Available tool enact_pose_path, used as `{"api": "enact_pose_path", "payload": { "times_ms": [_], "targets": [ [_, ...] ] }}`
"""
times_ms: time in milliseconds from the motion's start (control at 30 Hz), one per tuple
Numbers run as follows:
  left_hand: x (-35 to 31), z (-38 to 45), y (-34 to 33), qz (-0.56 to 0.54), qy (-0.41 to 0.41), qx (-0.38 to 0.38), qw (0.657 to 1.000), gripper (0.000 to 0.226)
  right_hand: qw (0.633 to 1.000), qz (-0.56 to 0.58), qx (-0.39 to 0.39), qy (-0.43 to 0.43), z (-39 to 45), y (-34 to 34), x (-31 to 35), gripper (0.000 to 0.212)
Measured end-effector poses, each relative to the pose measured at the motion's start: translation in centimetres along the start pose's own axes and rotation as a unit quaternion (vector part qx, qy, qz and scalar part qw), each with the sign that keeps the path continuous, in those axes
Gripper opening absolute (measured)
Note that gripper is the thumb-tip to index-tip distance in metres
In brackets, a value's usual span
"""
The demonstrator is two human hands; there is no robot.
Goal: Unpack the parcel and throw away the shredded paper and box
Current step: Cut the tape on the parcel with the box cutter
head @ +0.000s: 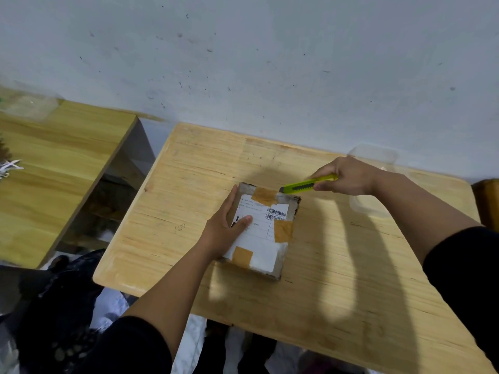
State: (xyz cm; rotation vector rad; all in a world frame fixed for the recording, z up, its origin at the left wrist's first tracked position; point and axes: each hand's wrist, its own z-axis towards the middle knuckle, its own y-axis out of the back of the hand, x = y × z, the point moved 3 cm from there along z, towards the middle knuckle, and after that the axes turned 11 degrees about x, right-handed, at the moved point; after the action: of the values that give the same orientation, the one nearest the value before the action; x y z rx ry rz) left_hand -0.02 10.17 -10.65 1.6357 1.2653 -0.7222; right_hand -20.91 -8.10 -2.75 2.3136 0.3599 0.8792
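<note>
A small cardboard parcel [266, 233] lies on the wooden table [337, 279], sealed with brown tape patches and covered by a white shipping label with barcodes. My left hand [225, 229] rests flat on the parcel's left side, fingers straight along its edge and thumb on the label. My right hand [345, 175] grips a yellow-green utility knife [307, 184]. The knife's tip sits at the parcel's far edge, by the top tape patch. The parcel is shut, so its contents are hidden.
A clear plastic container [370, 203] stands on the table behind my right forearm, near the wall. A second wooden table [59, 168] stands to the left, with white paper shreds [9, 168] at its left edge. Dark bags and white wrapping lie on the floor below.
</note>
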Motion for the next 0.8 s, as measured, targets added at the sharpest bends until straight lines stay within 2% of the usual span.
{"api": "enact_pose_path", "payload": {
  "times_ms": [67, 167, 400, 600, 800],
  "targets": [
    [0.0, 0.0, 0.0, -0.001, 0.0, 0.002, 1.0, 0.075, 0.996, 0.066, -0.052, -0.003, -0.5, 0.0, -0.1, 0.014],
    [0.1, 0.0, 0.0, 0.002, -0.003, 0.002, 1.0, 0.075, 0.985, 0.134, -0.112, -0.004, -1.8, -0.9, 0.3, 0.016],
    [-0.2, -0.3, 0.0, -0.016, -0.024, 0.032, 0.999, 0.075, 0.95, 0.292, -0.11, 0.023, -5.2, -8.5, 3.9, 0.023],
    [0.4, -0.4, 0.5, -0.033, -0.031, 0.076, 0.996, 0.067, 0.964, 0.245, -0.105, 0.013, -8.3, -15.0, 6.5, 0.026],
    [0.5, -0.6, 0.3, -0.032, -0.063, 0.066, 0.995, 0.066, 0.965, 0.236, -0.112, 0.015, -8.9, -18.6, 8.5, 0.039]
  ]
}}
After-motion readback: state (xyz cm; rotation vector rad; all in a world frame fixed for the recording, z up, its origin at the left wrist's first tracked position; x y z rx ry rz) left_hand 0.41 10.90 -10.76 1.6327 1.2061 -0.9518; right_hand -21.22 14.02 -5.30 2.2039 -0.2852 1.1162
